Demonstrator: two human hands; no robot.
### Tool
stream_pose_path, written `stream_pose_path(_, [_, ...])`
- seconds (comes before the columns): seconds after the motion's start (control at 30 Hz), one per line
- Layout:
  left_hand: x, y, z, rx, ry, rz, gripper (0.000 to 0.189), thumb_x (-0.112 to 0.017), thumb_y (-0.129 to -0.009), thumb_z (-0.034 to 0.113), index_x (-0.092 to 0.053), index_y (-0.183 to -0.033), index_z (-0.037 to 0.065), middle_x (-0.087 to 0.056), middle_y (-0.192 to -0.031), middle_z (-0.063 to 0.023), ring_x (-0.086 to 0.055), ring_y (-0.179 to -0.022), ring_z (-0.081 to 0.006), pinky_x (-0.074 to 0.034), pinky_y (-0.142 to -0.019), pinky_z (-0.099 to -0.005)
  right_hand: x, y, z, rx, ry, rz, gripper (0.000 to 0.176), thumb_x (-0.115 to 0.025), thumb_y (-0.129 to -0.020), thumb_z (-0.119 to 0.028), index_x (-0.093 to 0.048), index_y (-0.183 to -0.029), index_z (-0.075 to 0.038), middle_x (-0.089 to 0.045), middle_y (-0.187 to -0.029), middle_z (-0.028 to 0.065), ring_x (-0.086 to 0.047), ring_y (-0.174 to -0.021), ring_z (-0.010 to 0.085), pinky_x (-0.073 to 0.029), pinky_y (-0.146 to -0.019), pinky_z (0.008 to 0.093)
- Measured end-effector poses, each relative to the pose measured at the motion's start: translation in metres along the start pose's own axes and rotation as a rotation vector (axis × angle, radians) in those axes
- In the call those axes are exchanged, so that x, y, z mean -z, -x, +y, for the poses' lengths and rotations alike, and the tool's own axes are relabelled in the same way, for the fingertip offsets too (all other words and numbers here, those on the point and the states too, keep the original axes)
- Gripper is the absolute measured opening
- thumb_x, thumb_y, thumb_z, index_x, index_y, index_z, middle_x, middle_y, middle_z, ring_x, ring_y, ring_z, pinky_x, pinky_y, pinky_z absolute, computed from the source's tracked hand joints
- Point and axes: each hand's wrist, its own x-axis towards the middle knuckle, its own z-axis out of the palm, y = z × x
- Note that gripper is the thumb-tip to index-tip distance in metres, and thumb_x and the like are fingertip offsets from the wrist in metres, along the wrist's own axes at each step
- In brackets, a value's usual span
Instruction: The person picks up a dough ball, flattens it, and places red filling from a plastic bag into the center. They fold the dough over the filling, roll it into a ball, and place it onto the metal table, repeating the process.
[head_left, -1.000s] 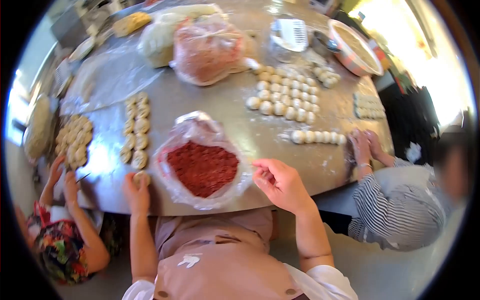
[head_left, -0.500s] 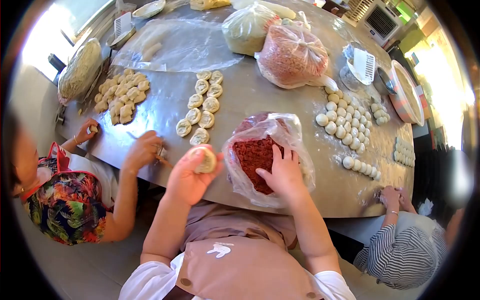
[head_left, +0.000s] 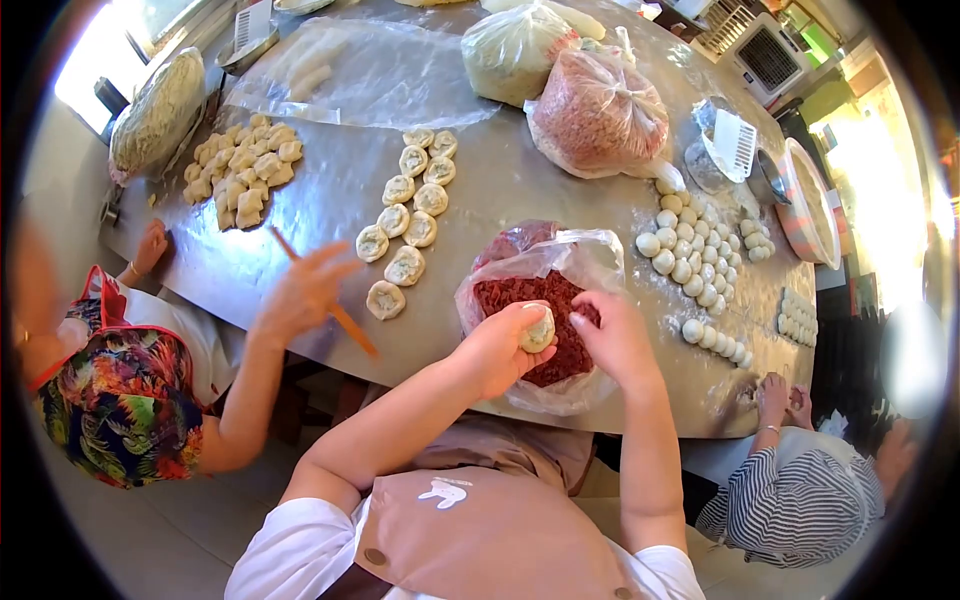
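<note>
Over red filling [head_left: 562, 288] (bagged), the left hand [head_left: 497, 348] holds dough [head_left: 539, 330].

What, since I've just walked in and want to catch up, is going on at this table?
The camera wearer's left hand holds a dough piece above an open plastic bag of crumbly red mixture. The right hand is over the mixture too; whether its fingers hold any is unclear. Flattened dough rounds lie in two columns left of the bag. One co-worker's blurred hand is at a thin stick; another's hands are at the table.
</note>
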Motion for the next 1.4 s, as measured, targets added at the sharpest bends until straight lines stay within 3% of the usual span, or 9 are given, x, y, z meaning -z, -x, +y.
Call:
stream_pose_path(0.4, [-0.004,-0.016,-0.017,-0.081,0.007,0.043,0.034,-0.033,-0.104,0.022,-0.047,-0.129,0.003,-0.052,-0.126,-0.0103,-0.051,-0.117,-0.0215,-0.044,-0.101,-0.0367,-0.007,0.02,-0.016,0.073,-0.313,0.007,0.037,-0.071,-0.077,-0.007,-0.061,-0.113,-0.004,-0.066,-0.106,0.0153,-0.064,-0.096,0.0319,-0.051,-0.085,0.0377])
stream_pose_path(0.5, [-0.001,-0.02,-0.024,-0.094,-0.033,0.005,0.032,-0.036,-0.104,0.021,-0.047,-0.128,0.003,-0.053,-0.124,-0.0096,-0.051,-0.116,-0.021,-0.045,-0.1,-0.0372,-0.011,0.02,-0.013,0.068,-0.383,-0.003,0.034,-0.068,-0.079,0.004,-0.062,-0.112,-0.001,-0.069,-0.1,0.0101,-0.066,-0.089,0.0165,-0.053,-0.08,0.0292])
stream_pose_path(0.73, [-0.006,-0.018,-0.026,-0.192,-0.25,0.08,0.021,-0.046,-0.101,0.01,-0.049,-0.121,0.007,-0.055,-0.117,-0.007,-0.053,-0.11,-0.0191,-0.046,-0.096,-0.0347,-0.028,0.023,0.0,0.027,-0.502,0.174,0.029,-0.067,-0.079,0.002,-0.062,-0.107,-0.004,-0.068,-0.095,0.0136,-0.067,-0.088,0.0282,-0.053,-0.077,0.0351])
stream_pose_path(0.83, [0.007,-0.017,-0.02,-0.882,-1.453,0.241,0.018,-0.047,-0.1,0.009,-0.051,-0.118,0.008,-0.055,-0.115,-0.0066,-0.054,-0.105,-0.0185,-0.047,-0.096,-0.0344,-0.025,0.023,0.009,0.125,-0.113,0.249,0.032,-0.066,-0.08,0.0,-0.06,-0.111,-0.004,-0.066,-0.107,0.0157,-0.063,-0.1,0.0317,-0.05,-0.087,0.0381])
stream_pose_path(0.93, [0.007,-0.019,-0.019,-0.974,-1.464,0.271,0.017,-0.045,-0.1,0.008,-0.051,-0.116,0.005,-0.056,-0.111,-0.0085,-0.058,-0.101,-0.0204,-0.051,-0.091,-0.035,-0.029,0.023,0.01,0.24,-0.049,0.262,0.032,-0.068,-0.08,-0.002,-0.06,-0.111,-0.002,-0.064,-0.114,0.0176,-0.059,-0.109,0.0339,-0.048,-0.093,0.0397])
stream_pose_path(1.03, [0.007,-0.025,-0.014,-0.256,-0.333,0.05,0.021,-0.048,-0.1,0.013,-0.053,-0.12,0.007,-0.056,-0.117,-0.0087,-0.057,-0.104,-0.0222,-0.049,-0.097,-0.0401,-0.027,0.026,0.011,0.165,-0.266,0.166,0.049,-0.073,-0.079,-0.012,-0.055,-0.122,-0.001,-0.058,-0.124,0.0191,-0.054,-0.118,0.0359,-0.045,-0.098,0.0409])
stream_pose_path(1.17, [0.0,-0.012,-0.002,-0.024,-0.06,-0.143,0.029,-0.043,-0.102,0.018,-0.05,-0.127,0.007,-0.057,-0.121,-0.0088,-0.059,-0.104,-0.0212,-0.052,-0.091,-0.0364,-0.038,0.033,0.01,0.3,-0.244,0.092,0.091,-0.08,-0.072,-0.034,-0.032,-0.142,0.0,-0.043,-0.141,0.0195,-0.038,-0.132,0.0418,-0.037,-0.107,0.0454])
stream_pose_path(1.3, [0.003,-0.011,-0.008,0.017,-0.09,-0.25,0.022,-0.046,-0.101,0.015,-0.052,-0.122,0.01,-0.057,-0.1,0.0,-0.052,-0.075,-0.0073,-0.041,-0.061,-0.0224,-0.059,0.026,0.01,0.431,-0.075,0.342,0.085,-0.063,-0.08,-0.059,-0.041,-0.134,0.002,-0.049,-0.136,0.0209,-0.041,-0.129,0.0465,-0.034,-0.107,0.0493])
stream_pose_path(1.4, [0.006,-0.008,-0.009,0.029,-0.11,-0.312,0.019,-0.047,-0.1,0.011,-0.052,-0.118,0.01,-0.057,-0.093,0.0001,-0.045,-0.064,-0.0063,-0.04,-0.059,-0.0215,-0.06,0.024,0.005,0.474,-0.057,0.399,0.074,-0.058,-0.084,-0.06,-0.047,-0.125,0.001,-0.055,-0.128,0.02,-0.044,-0.127,0.0452,-0.036,-0.106,0.0494])
